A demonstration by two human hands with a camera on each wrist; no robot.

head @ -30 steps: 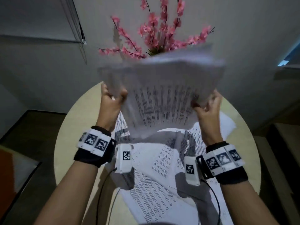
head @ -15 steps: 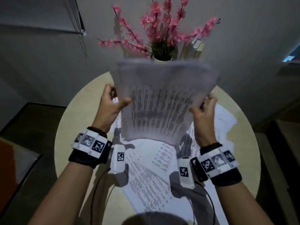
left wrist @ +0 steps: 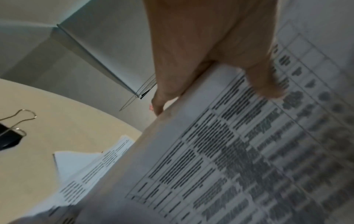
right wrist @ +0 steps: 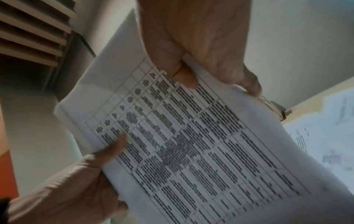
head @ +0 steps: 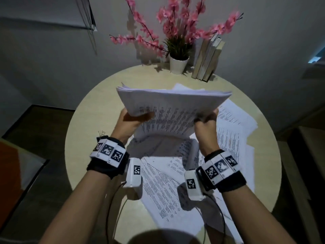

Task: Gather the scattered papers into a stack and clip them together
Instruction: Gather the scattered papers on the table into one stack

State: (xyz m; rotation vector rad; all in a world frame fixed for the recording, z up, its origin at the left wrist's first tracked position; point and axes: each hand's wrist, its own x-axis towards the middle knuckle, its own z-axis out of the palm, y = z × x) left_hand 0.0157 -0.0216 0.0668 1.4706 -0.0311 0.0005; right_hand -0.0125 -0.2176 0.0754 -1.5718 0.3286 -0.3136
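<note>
A thick stack of printed papers (head: 172,110) is held upright over the round table (head: 91,117). My left hand (head: 131,120) grips its left edge, thumb across the front sheet. My right hand (head: 205,124) grips the right edge with curled fingers. In the left wrist view the left hand (left wrist: 206,53) clamps the stack (left wrist: 239,159); in the right wrist view the right hand (right wrist: 195,45) pinches the stack (right wrist: 191,144). Loose printed sheets (head: 232,131) lie spread on the table under and right of the stack. A black binder clip (head: 102,134) lies left of my left wrist, also seen as the clip (left wrist: 9,136).
A white pot with pink blossom branches (head: 177,64) and several upright books (head: 207,60) stand at the table's far edge against the wall. The table's left rim drops to a dark floor (head: 35,131).
The stack has come down from in front of the flowers to just above the table, and both hands dropped with it. The pot and the books now show behind it.
</note>
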